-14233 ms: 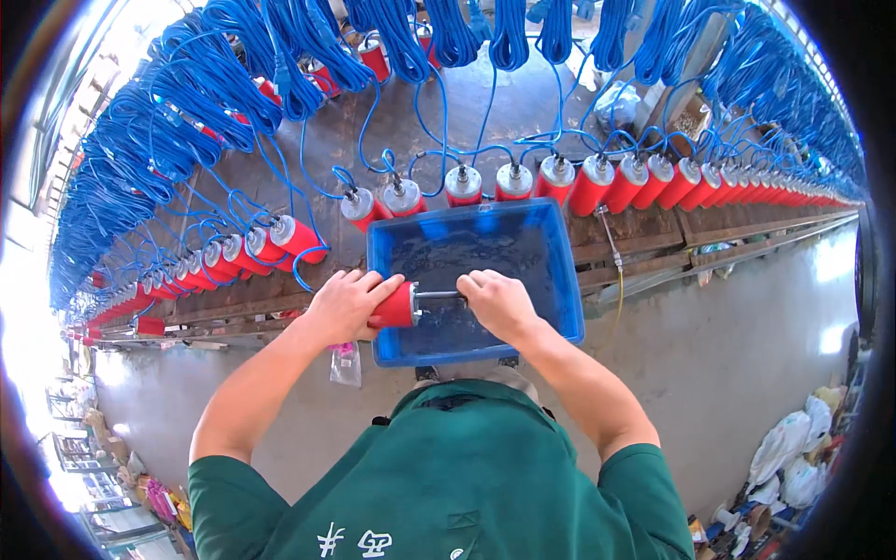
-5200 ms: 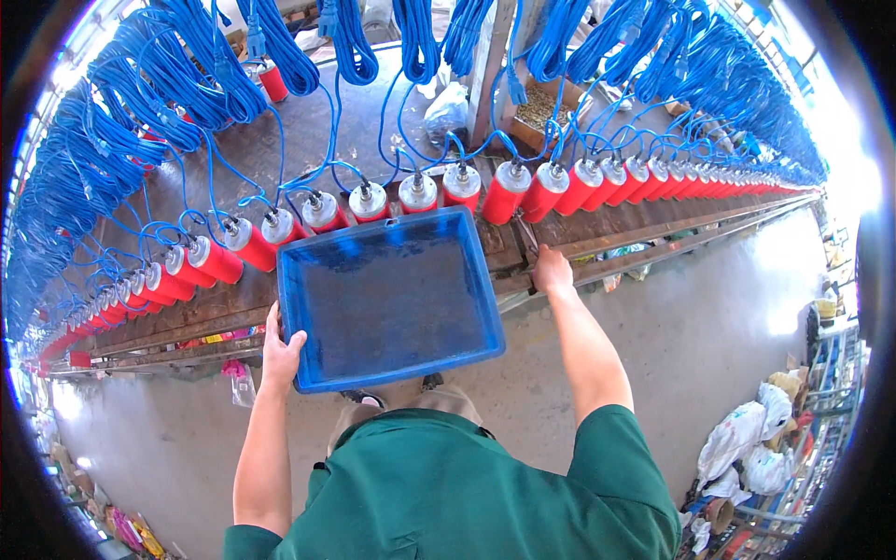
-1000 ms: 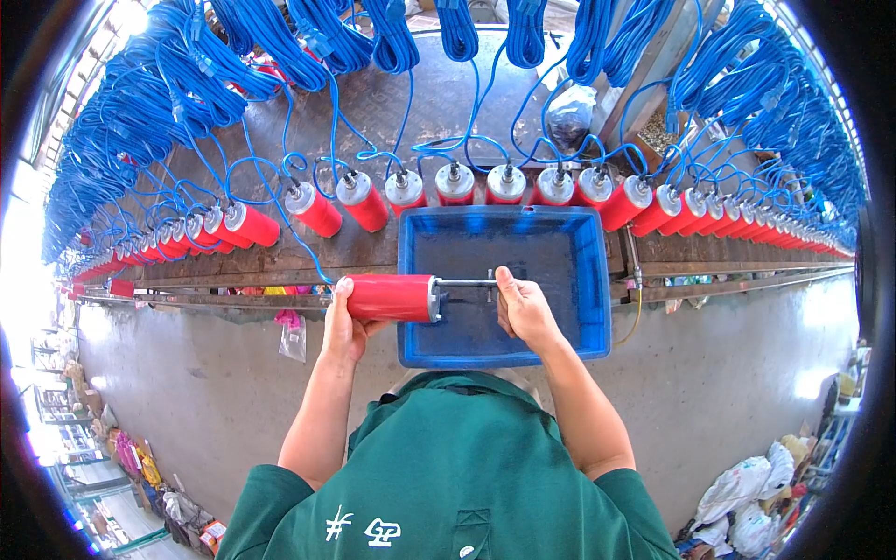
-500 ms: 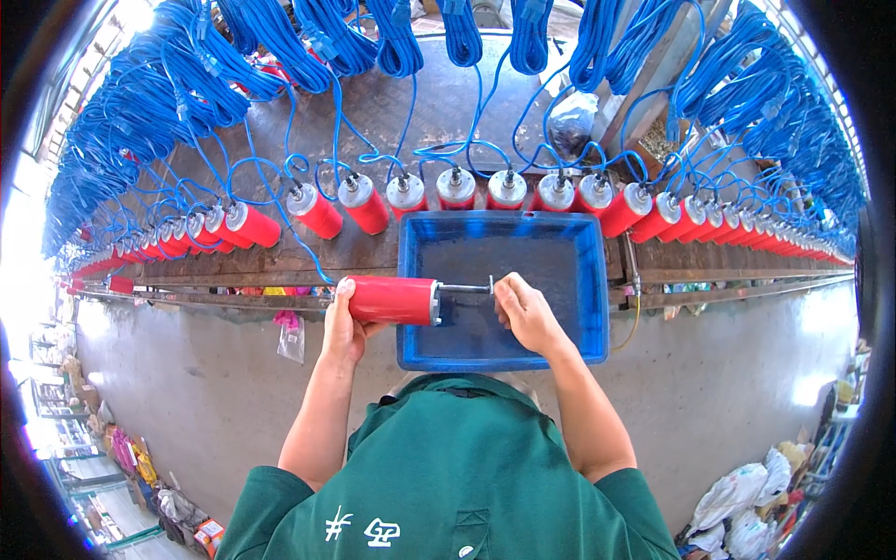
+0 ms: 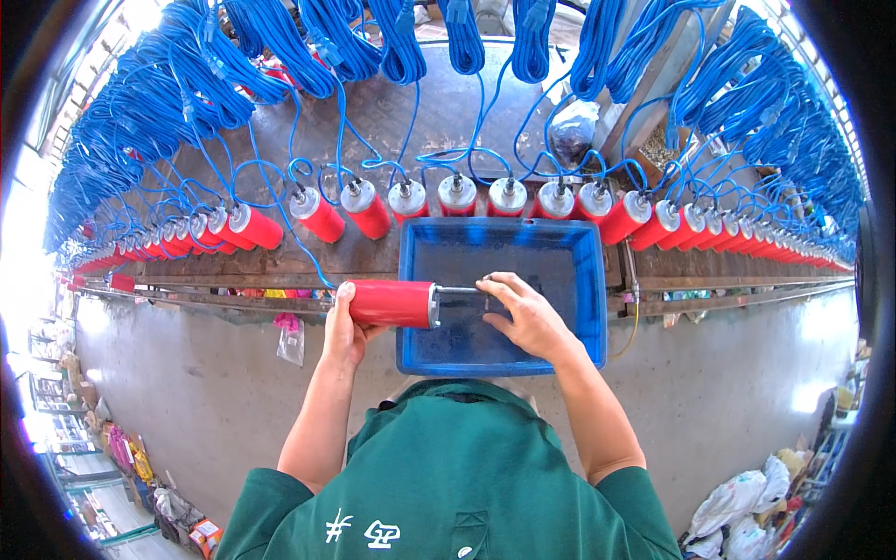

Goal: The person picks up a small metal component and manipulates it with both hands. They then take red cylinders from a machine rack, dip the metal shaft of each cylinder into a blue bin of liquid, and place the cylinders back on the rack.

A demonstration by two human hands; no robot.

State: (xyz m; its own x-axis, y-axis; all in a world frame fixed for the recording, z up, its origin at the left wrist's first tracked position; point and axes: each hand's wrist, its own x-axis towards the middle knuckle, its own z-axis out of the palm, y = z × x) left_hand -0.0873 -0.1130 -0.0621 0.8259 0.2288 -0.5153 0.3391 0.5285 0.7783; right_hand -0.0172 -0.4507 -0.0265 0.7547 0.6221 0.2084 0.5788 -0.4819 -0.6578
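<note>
My left hand (image 5: 344,327) is wrapped round the outer end of a red cylinder (image 5: 385,304), held level just left of and partly over the blue tray's left rim. A blue cord runs down to the cylinder's left end. From its grey right-end face a thin metal T-handle tool (image 5: 457,290) sticks out to the right. My right hand (image 5: 527,322) is at the tool's crossbar end, with fingers at the top and thumb below, loosely gripping it. Part of the crossbar hides between the fingers. Beneath lies the blue tray (image 5: 597,289).
A long row of red cylinders (image 5: 366,213) with grey tops stands along the bench edge. Each has a blue cord leading up to hanging coils (image 5: 401,42). A dark plastic-wrapped bundle (image 5: 572,131) lies on the bench by a metal post. White sacks (image 5: 733,499) lie on the floor at right.
My right hand has gone from a closed pinch at the crossbar to fingers and thumb spread round it. The cylinder and my left hand have barely moved.
</note>
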